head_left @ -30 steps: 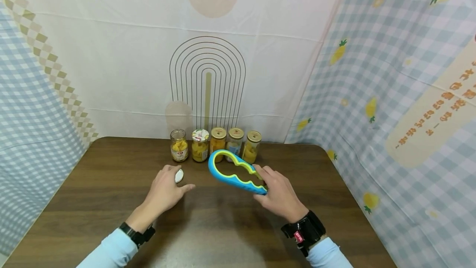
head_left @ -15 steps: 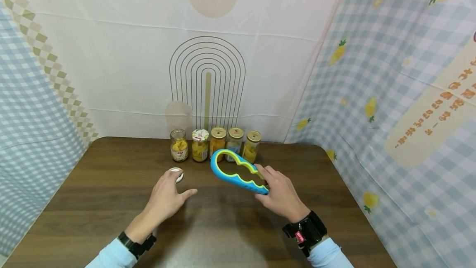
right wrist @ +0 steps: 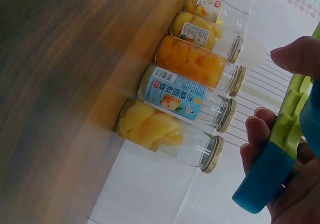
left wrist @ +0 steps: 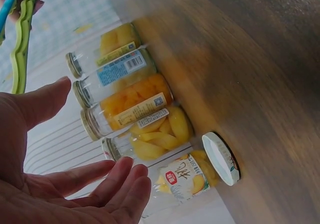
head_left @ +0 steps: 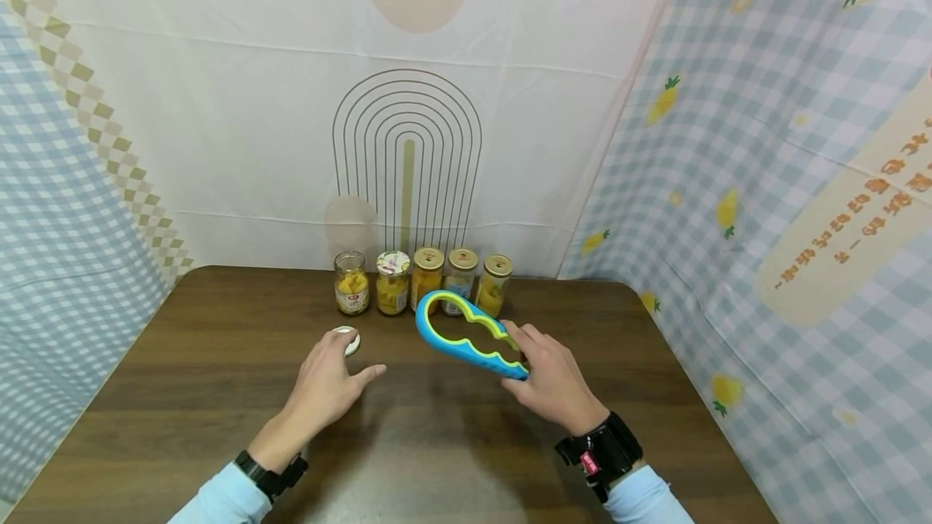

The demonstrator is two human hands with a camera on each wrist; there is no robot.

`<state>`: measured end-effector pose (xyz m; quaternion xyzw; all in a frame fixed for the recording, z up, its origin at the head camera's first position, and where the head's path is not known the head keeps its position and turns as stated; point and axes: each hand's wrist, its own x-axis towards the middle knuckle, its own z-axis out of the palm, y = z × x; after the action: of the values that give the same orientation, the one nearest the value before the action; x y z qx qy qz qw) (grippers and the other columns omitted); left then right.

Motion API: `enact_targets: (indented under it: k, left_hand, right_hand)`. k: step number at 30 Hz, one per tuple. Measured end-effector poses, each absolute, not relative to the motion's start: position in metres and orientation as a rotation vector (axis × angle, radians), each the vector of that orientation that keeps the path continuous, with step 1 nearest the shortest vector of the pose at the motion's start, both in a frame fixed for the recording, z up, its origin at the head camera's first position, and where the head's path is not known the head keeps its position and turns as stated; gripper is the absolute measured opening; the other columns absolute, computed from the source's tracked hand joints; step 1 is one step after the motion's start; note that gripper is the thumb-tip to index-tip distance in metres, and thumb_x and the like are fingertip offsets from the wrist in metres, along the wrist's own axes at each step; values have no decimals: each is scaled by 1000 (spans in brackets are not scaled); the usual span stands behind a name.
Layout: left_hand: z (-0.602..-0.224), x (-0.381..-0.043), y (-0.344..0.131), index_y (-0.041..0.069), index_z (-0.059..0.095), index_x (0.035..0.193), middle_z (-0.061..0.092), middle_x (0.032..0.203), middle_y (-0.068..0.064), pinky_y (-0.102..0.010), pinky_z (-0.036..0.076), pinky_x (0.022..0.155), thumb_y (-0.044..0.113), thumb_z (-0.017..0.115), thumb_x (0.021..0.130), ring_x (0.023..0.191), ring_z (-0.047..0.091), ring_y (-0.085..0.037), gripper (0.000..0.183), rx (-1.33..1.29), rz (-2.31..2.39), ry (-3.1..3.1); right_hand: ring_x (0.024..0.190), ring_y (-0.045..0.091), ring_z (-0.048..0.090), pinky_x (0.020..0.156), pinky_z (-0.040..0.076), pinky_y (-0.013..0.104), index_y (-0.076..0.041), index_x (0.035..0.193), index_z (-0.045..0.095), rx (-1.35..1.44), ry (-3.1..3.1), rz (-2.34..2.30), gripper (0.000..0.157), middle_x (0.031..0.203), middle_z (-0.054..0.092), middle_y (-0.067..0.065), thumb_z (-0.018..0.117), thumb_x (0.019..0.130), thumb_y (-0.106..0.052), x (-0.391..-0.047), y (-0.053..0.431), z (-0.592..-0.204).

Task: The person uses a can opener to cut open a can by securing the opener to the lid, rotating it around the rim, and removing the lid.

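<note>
My right hand (head_left: 546, 378) grips the handle ends of a blue and lime-green jar opener (head_left: 466, 348), its looped end pointing left toward the jars. In the right wrist view, the thumb and fingers curl round the jar opener (right wrist: 272, 176). My left hand (head_left: 328, 382) hovers with thumb and fingers spread and holds nothing. Just beyond its fingertips a white-lined jar lid (left wrist: 221, 158) lies inner side up on the table, partly covered by the hand in the head view. Behind it stands a lidless jar of yellow fruit (head_left: 352, 289).
Several lidded fruit jars stand in a row right of the lidless one: one with a patterned white lid (head_left: 392, 289), one of orange fruit (right wrist: 187, 59), one with a blue label (right wrist: 175, 95) and an end jar (right wrist: 150, 126). A cloth backdrop (head_left: 255, 144) rises behind the brown table (head_left: 182, 395).
My left hand has shifted slightly right, now overlapping more of the lid. The right hand and jar opener have drifted a little to the right. The jars stay put.
</note>
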<state>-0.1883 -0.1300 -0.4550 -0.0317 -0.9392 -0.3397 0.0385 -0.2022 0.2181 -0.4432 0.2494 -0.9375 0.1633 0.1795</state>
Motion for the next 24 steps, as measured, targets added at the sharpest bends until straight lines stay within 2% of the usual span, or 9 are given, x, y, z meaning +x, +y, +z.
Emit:
enact_targets:
  k: [13, 21, 24]
  left_hand:
    - [-457, -200, -121, -9, 46, 155, 51, 155, -32, -66, 45, 115, 34, 78, 98, 141, 53, -49, 78, -54, -1105, -2865]
    - [-463, -227, -109, -7, 35, 162, 46, 160, -32, -66, 42, 120, 35, 70, 104, 148, 46, -51, 79, 35, -1293, -2833]
    - [-467, -242, -104, -8, 28, 164, 38, 166, -33, -65, 37, 125, 34, 65, 107, 154, 39, -50, 80, 48, -1356, -2831]
  right_hand:
    - [75, 6, 45, 64, 37, 20, -15, 151, 59, 709, -2648, 469, 82, 99, 62, -3, 94, 76, -22, -203, 218, -445]
    - [74, 6, 44, 63, 36, 20, -16, 149, 59, 705, -2641, 475, 82, 95, 60, -3, 94, 75, -21, -203, 219, -446]
    - [74, 6, 44, 63, 36, 20, -16, 149, 60, 702, -2644, 473, 82, 94, 59, -5, 94, 76, -22, -203, 219, -446]
